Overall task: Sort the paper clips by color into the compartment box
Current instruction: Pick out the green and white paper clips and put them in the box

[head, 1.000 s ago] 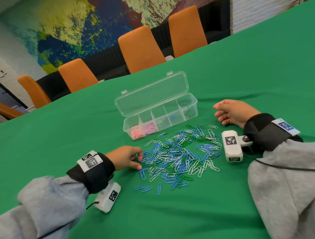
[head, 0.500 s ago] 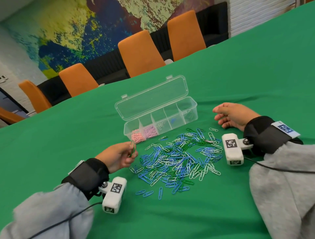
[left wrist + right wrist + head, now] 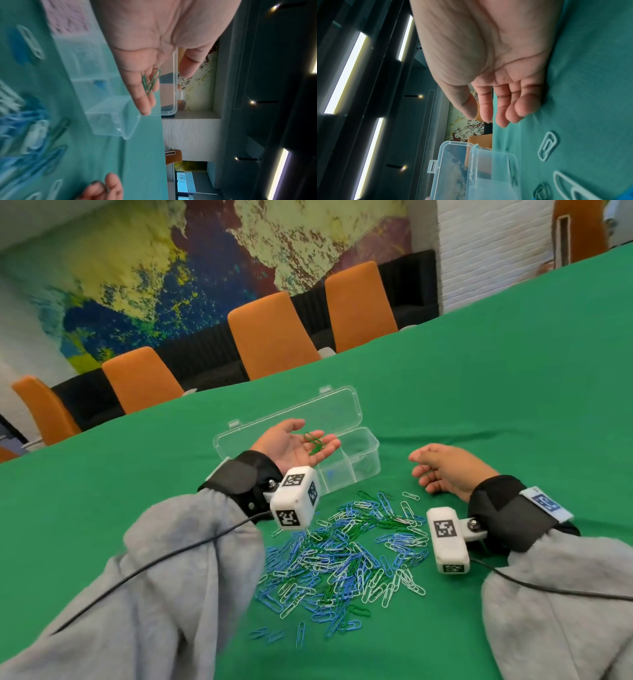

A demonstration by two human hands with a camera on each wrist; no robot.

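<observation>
My left hand [image 3: 317, 434] hovers palm up over the middle of the clear compartment box [image 3: 371, 453], fingers straight. A few green paper clips [image 3: 314, 445] lie loose on its fingers, also clear in the left wrist view as green clips [image 3: 150, 82]. The mixed pile of blue, white and green clips [image 3: 342, 553] lies in front of the box. My right hand [image 3: 416, 465] rests on the cloth right of the box, fingers loosely curled, holding nothing that I can see. Pink clips [image 3: 68, 17] fill the box's left end, hidden in the head view by my wrist.
The box lid [image 3: 291, 419] stands open behind my left hand. A few blue clips [image 3: 274, 635] lie apart at the pile's near edge. Orange chairs [image 3: 270, 337] line the table's far side. Green cloth [image 3: 513, 392] covers the table.
My left hand picked green clips from the pile's left edge, rose, and turned palm up over the box. The right hand stayed where it was.
</observation>
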